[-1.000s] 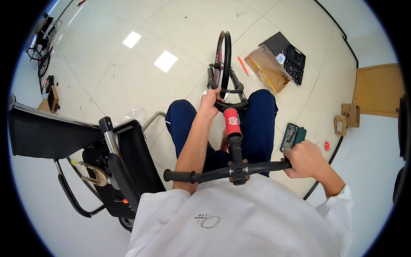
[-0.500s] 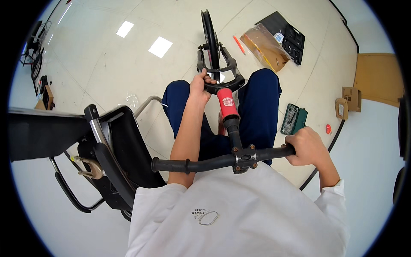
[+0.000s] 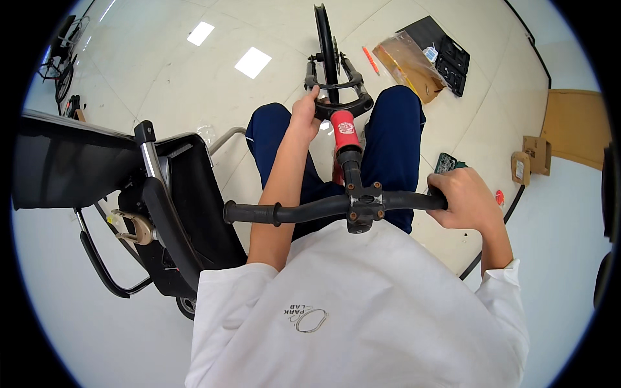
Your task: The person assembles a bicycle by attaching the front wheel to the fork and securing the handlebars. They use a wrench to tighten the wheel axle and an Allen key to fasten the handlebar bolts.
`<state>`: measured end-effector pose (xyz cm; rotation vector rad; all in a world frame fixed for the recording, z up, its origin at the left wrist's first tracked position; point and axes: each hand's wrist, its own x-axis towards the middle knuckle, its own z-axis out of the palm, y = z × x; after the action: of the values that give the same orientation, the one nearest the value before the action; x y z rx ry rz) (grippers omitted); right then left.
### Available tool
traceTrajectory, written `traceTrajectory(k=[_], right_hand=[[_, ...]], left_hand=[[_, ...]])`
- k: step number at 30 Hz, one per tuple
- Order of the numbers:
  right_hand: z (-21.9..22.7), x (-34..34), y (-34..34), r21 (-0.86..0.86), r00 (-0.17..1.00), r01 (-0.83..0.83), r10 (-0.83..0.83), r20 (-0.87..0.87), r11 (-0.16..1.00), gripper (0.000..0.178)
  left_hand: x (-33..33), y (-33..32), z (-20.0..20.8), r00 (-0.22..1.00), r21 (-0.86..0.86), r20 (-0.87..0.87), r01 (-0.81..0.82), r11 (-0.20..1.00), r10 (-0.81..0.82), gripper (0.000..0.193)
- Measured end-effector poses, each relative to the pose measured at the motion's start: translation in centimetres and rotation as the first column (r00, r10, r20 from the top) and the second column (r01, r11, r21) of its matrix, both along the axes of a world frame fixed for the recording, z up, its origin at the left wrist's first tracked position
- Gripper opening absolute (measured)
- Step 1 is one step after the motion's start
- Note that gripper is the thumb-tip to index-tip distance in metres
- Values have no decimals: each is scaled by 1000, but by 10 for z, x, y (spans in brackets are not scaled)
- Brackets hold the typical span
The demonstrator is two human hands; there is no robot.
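A bicycle front end stands between my knees, with a small black wheel at its far end. My left hand is closed round the left side of the black fork, its thumb on top and some fingers hidden beneath. Nearer to me comes a red head tube, then a black stem with rusty bolts. The black handlebar runs across in front of my shirt. My right hand wraps the bar's right end and covers its grip. The left grip is bare, above my left forearm.
A black office chair is close on my left, with a tan clamp-like part on it. Ahead right on the floor lie a plastic-covered cardboard sheet, an orange tool and a black case. My right hand partly hides a green box.
The handlebar and stem have shifted forward, away from my chest, with both hands keeping their hold. My right hand now covers much of the green box. The view has shifted slightly.
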<state>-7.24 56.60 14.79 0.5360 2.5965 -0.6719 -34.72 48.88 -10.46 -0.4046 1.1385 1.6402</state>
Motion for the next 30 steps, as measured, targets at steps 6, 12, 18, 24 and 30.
traceTrajectory(k=[6, 12, 18, 24, 30], right_hand=[[19, -35, -35, -138, 839, -85, -4, -544, 987, 44], [5, -40, -33, -337, 824, -108, -105, -556, 935, 37], [8, -51, -33, -528, 916, -28, -190, -354, 849, 45], [6, -44, -37, -503, 933, 30, -205, -297, 864, 48], [15, -23, -10, -448, 966, 31, -143, -217, 893, 63]], left_hand=[[27, -41, 40, 928, -102, -335, 138, 985, -164, 50], [58, -88, 99, 741, -7, -656, 181, 983, -141, 38], [72, -119, 139, 518, 39, -771, 618, 785, -369, 17], [87, -131, 127, 328, 94, -935, 595, 798, -135, 30], [117, -137, 98, 626, 11, -738, 383, 924, -251, 33]])
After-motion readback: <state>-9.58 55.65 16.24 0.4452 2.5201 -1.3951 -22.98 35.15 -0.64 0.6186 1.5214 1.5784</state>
